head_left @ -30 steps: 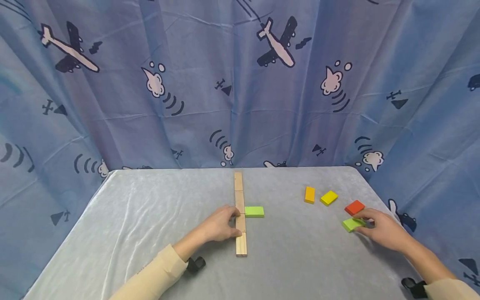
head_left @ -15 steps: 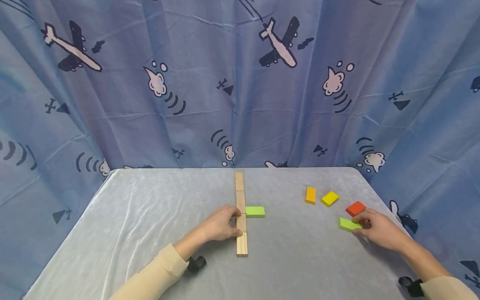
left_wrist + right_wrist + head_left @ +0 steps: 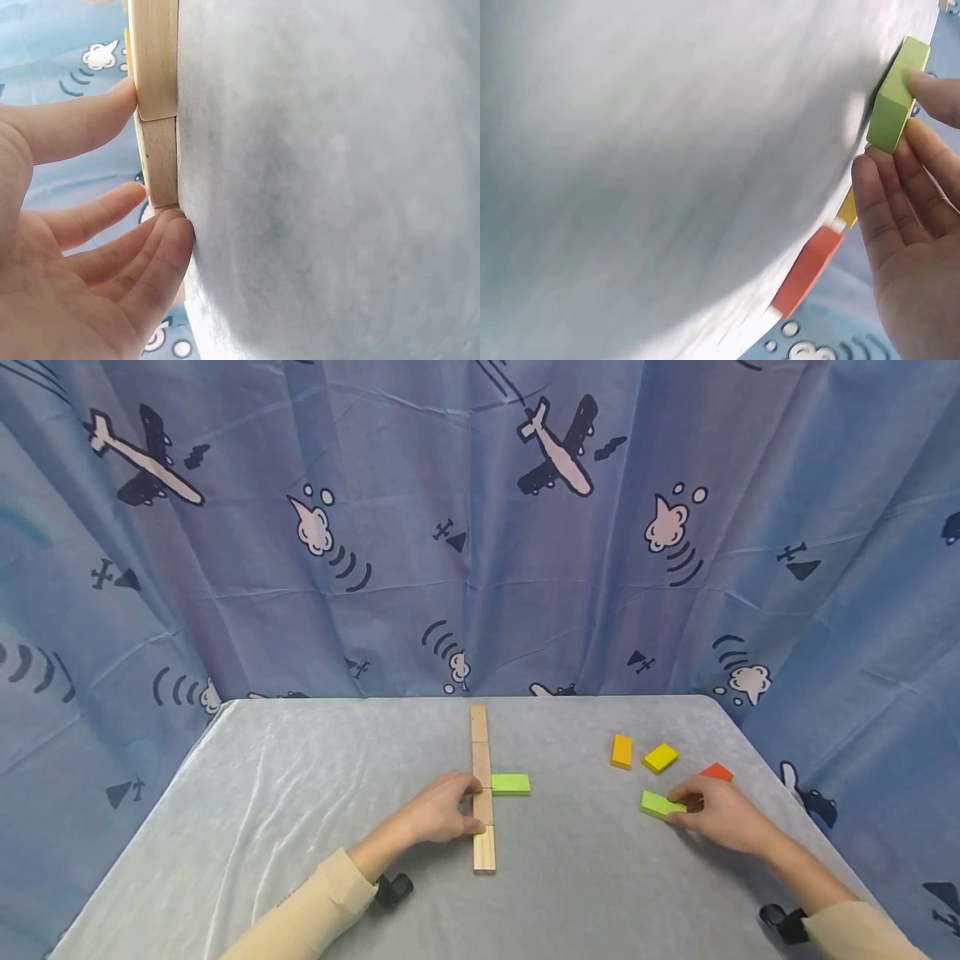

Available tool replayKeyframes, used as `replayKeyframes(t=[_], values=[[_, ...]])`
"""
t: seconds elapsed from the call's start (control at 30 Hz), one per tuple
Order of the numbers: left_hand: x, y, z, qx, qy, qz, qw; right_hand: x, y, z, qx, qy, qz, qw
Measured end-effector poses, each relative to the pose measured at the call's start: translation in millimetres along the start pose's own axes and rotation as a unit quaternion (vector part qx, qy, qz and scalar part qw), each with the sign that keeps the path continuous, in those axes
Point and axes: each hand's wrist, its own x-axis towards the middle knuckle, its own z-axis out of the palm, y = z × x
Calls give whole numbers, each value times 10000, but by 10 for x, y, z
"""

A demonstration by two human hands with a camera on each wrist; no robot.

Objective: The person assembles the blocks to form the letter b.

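Observation:
A straight row of plain wooden blocks [image 3: 481, 810] runs front to back across the table. My left hand [image 3: 438, 810] rests at the row's left side, thumb and fingertips touching it; in the left wrist view its fingers [image 3: 169, 247] are gently bent along the blocks [image 3: 157, 67]. A light green block [image 3: 511, 785] lies crosswise, its end against the row's right side. My right hand [image 3: 723, 818] pinches a second light green block [image 3: 660, 805] between thumb and fingers. The right wrist view shows this green block [image 3: 900, 97] at the fingertips, close over the cloth.
A red block [image 3: 717, 772], partly hidden behind the right hand, lies at the right. Farther back are a yellow block [image 3: 660, 757] and an orange block [image 3: 621, 751]. A grey-white cloth covers the table [image 3: 360, 743]; a blue curtain [image 3: 405, 527] hangs behind it.
My right hand has moved left with the green block, away from the right side of the table, and now partly covers the red block. The left hand and the row have stayed put.

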Motion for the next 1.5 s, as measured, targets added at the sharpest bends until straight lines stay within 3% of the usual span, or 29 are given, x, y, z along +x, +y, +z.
replayKeyframes(t=[0.77, 1.2, 1.5], values=[[11, -4, 5, 10, -7, -28, 10000, 401, -809, 383, 475, 135, -750, 9960], [-4, 24, -4, 37, -7, -25, 10000, 617, -1107, 559, 433, 172, -742, 9962], [9, 16, 5, 82, 14, -23, 10000, 669, -1185, 700, 300, 167, -557, 9979]])
